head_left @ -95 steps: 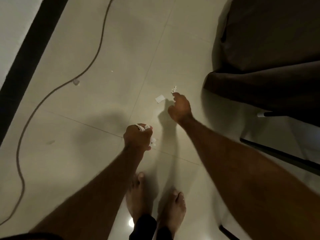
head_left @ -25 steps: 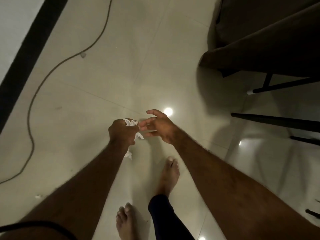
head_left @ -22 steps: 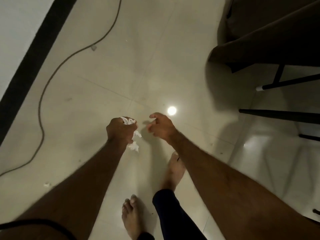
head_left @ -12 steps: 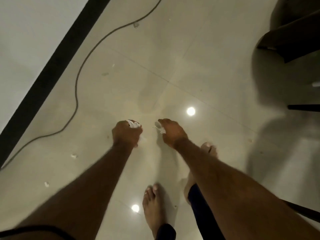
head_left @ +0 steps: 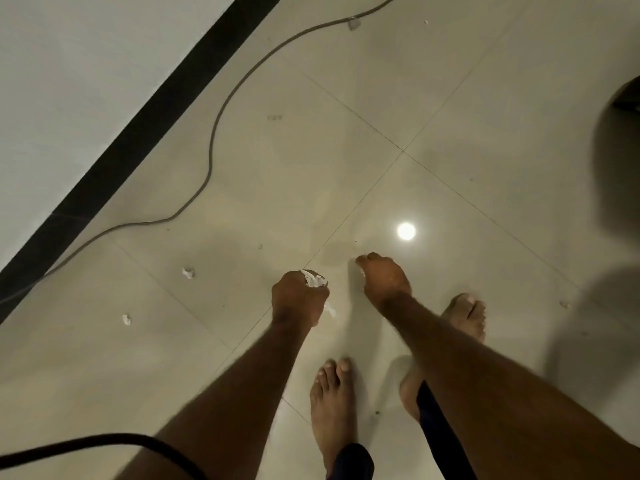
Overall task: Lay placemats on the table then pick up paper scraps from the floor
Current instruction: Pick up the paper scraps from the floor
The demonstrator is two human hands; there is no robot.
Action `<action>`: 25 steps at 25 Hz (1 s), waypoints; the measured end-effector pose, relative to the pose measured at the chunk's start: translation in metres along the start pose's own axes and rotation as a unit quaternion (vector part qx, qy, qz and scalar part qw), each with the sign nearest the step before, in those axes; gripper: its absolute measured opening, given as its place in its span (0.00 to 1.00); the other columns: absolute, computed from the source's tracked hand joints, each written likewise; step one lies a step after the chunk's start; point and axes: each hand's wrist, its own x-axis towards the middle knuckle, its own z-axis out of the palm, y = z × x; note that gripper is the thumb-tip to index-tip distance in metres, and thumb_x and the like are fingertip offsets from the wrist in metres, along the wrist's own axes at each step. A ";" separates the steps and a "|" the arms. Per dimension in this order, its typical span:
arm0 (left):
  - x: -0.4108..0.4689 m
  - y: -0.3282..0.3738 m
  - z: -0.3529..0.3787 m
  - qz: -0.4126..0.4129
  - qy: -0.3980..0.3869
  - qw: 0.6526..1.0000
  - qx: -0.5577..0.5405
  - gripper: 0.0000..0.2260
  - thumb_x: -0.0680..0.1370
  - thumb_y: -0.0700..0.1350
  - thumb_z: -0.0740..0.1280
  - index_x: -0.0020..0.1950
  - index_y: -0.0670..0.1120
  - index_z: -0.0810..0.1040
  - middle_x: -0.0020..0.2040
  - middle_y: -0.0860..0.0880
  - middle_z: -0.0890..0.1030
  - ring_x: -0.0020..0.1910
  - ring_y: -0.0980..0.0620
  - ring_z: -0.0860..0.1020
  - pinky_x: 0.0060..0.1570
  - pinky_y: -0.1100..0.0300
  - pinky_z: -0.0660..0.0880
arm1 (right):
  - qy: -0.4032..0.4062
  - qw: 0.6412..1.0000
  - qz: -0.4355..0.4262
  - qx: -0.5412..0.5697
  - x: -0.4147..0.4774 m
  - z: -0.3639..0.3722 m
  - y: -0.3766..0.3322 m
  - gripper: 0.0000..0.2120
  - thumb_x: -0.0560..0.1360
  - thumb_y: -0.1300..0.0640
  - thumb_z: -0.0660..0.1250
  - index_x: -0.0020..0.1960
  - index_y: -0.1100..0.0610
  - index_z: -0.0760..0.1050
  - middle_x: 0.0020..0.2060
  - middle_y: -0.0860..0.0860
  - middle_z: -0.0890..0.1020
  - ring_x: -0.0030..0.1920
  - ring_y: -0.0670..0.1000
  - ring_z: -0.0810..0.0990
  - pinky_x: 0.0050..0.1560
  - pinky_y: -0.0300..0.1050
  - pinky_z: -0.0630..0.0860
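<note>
Paper wad (head_left: 314,280) gripped in left hand (head_left: 299,299) fist; right hand (head_left: 382,277) curled, pinch unclear; step left for loose scrap (head_left: 188,272), then nearer scrap (head_left: 126,319), fist kept tight.

A floor (head_left: 346,116) of large, glossy, pale beige tiles with thin grout lines was seen. At the upper left a pale wall (head_left: 86,64) was met by a black skirting band (head_left: 138,143) running diagonally. A grey cable (head_left: 214,133) was laid in loose curves near that band. A round light reflection (head_left: 406,231) was mirrored in the tiles, and dark furniture (head_left: 627,95) was cut off at the right edge
</note>
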 end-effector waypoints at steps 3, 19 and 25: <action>0.000 -0.011 -0.021 -0.014 0.021 1.000 -0.017 0.03 0.72 0.42 0.74 0.44 0.46 0.86 0.38 0.46 0.87 0.40 0.42 0.86 0.42 0.46 0.85 | -0.010 0.999 -0.052 0.012 -0.007 -0.004 -0.030 0.30 0.73 0.69 0.61 0.72 0.52 0.70 0.65 0.53 0.76 0.62 0.59 0.77 0.62 0.49 0.76; 0.025 -0.170 -0.131 -0.186 0.188 0.957 -0.121 0.05 0.73 0.42 0.72 0.37 0.46 0.82 0.27 0.51 0.82 0.32 0.44 0.85 0.40 0.46 0.85 | -0.067 0.931 -0.352 -0.071 0.066 0.054 -0.304 0.32 0.75 0.67 0.62 0.78 0.54 0.62 0.73 0.55 0.69 0.71 0.57 0.66 0.68 0.53 0.72; 0.034 -0.189 -0.145 -0.209 0.197 0.950 -0.122 0.07 0.71 0.41 0.72 0.34 0.48 0.81 0.25 0.55 0.81 0.28 0.45 0.84 0.36 0.45 0.85 | -0.030 0.868 -0.437 -0.233 0.076 0.079 -0.314 0.17 0.79 0.64 0.61 0.68 0.55 0.73 0.66 0.53 0.74 0.69 0.56 0.68 0.59 0.48 0.76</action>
